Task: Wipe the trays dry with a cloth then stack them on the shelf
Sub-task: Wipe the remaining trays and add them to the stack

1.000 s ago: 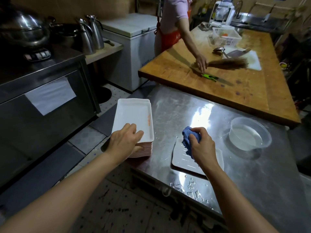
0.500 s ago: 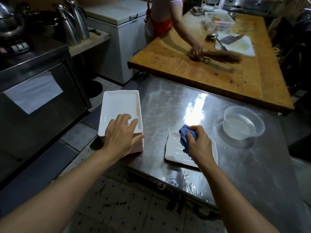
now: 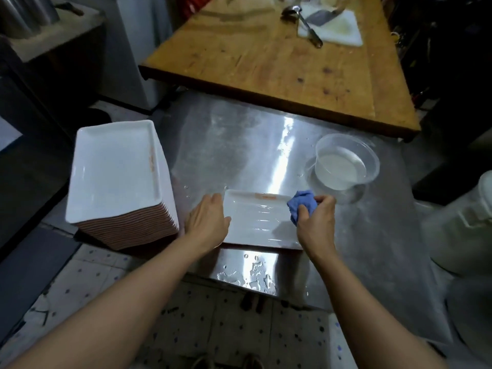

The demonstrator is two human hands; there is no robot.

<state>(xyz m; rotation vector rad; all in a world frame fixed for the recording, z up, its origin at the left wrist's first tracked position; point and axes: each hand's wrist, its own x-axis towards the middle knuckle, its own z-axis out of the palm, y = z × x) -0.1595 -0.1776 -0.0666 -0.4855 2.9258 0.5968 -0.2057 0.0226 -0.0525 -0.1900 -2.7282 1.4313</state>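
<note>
A single white rectangular tray [image 3: 255, 222] lies wet on the steel table [image 3: 239, 145] near its front edge. My left hand [image 3: 206, 222] rests on the tray's left rim with fingers fairly straight. My right hand [image 3: 315, 225] grips a bunched blue cloth [image 3: 300, 205] at the tray's right end. A tall stack of white trays [image 3: 114, 171] with reddish undersides stands at the table's left corner, apart from both hands.
A clear plastic bowl [image 3: 346, 162] holding water sits at the right of the steel table. Water drops lie along the front edge. Behind is a wooden table [image 3: 266, 62] with a ladle [image 3: 303, 20] and a white cutting board [image 3: 343, 27]. A white bucket [image 3: 463, 222] stands at the right.
My left hand left the stack of trays and came to the single tray's left rim. My right hand with the cloth moved to the tray's right end. The view tilted downward.
</note>
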